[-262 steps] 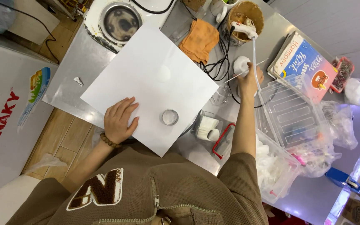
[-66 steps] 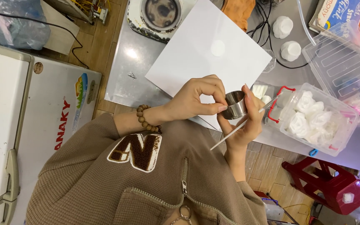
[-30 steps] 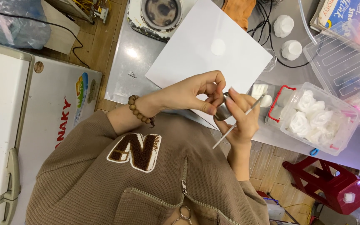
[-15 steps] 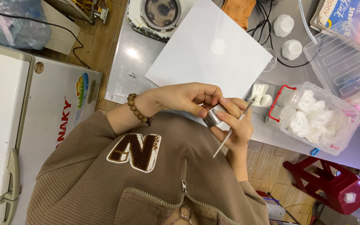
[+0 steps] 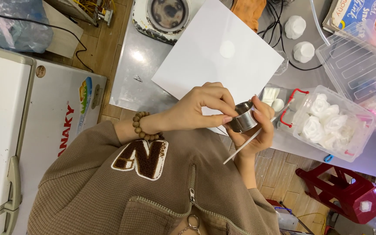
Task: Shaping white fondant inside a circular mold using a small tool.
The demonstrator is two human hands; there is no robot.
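Gripping small metal cup [image 5: 242,119] btwn both hands: left hand [image 5: 201,109] pinches rim, right hand [image 5: 257,130] cradles it w/ white stick [image 5: 244,148].

Left hand [image 5: 201,109], right hand [image 5: 255,130] meet (fingers curled) before chest.

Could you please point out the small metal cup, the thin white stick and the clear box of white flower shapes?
small metal cup [image 5: 242,122], head view, on its shiny side wall.
thin white stick [image 5: 240,150], head view, on its lower shaft below the right hand.
clear box [image 5: 358,140], head view, on its right rim.
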